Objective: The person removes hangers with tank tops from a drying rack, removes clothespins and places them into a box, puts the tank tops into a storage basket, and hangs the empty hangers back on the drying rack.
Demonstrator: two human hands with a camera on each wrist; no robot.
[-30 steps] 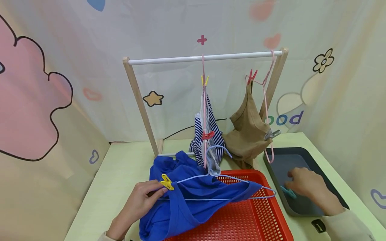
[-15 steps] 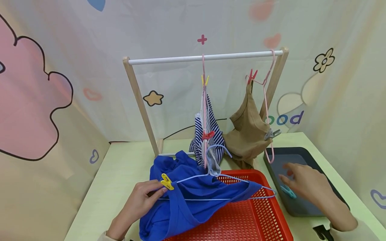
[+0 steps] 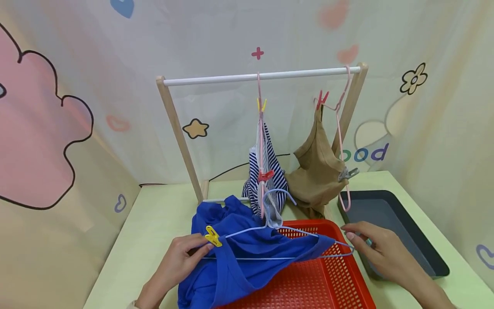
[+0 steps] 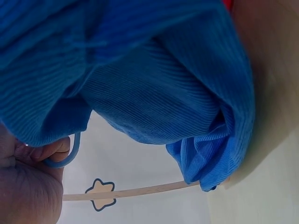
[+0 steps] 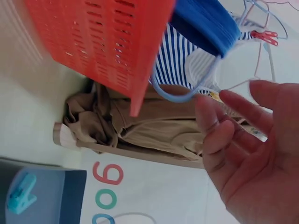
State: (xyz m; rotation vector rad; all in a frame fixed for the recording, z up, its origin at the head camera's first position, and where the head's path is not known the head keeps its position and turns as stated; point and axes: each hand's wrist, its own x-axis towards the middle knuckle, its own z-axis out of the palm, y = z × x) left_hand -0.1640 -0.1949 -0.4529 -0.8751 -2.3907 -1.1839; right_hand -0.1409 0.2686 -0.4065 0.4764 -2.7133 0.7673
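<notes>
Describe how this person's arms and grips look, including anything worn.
The left grip and right grip are bare human hands, with no gloves, rings or cables showing. A sliver of pale beige sleeve edges the left forearm at the picture's bottom.

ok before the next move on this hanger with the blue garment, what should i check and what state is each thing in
1. Left hand grips the blue hanger at its left end: ok.
2. Yellow clip fixes the blue garment near that end: ok.
3. Right end clipped too: not ok, no clip shows there; a teal clip lies in the tray.
4. Right hand has hold of the right end: cannot tell, its fingertips are close but contact is unclear.
5. Hook over the white rail: not ok, it is off the rail.
</notes>
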